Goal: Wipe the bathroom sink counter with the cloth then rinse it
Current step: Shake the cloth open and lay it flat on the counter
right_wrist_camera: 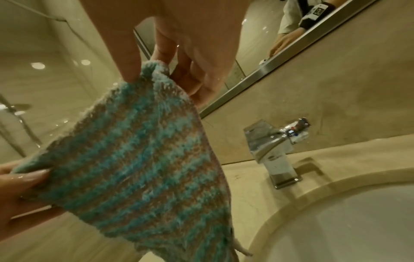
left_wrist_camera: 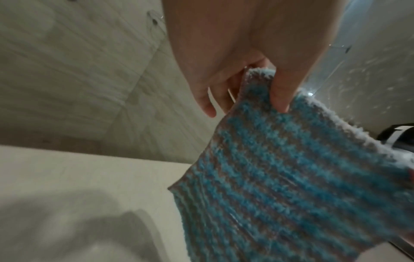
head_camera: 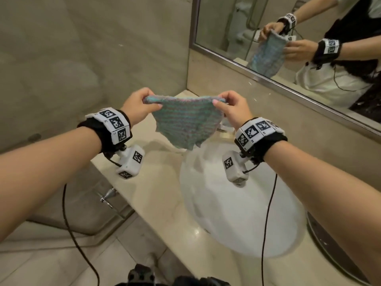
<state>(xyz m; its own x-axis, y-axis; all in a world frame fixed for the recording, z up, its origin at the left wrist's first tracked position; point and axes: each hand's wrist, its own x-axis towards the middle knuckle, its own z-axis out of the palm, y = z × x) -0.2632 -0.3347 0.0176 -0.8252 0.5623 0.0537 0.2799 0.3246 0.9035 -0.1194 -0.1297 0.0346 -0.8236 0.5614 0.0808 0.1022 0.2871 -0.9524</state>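
Head view: a soft, limp striped cloth (head_camera: pixel 186 122) is pinched at its top corners by left hand (head_camera: pixel 138 107) and right hand (head_camera: pixel 234 111), held spread above the near sink (head_camera: pixel 237 213); light, best gripped at edges.

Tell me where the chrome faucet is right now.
In the right wrist view the square chrome faucet stands on the beige stone counter behind the white basin, right of the held blue-and-grey striped cloth, below the mirror.
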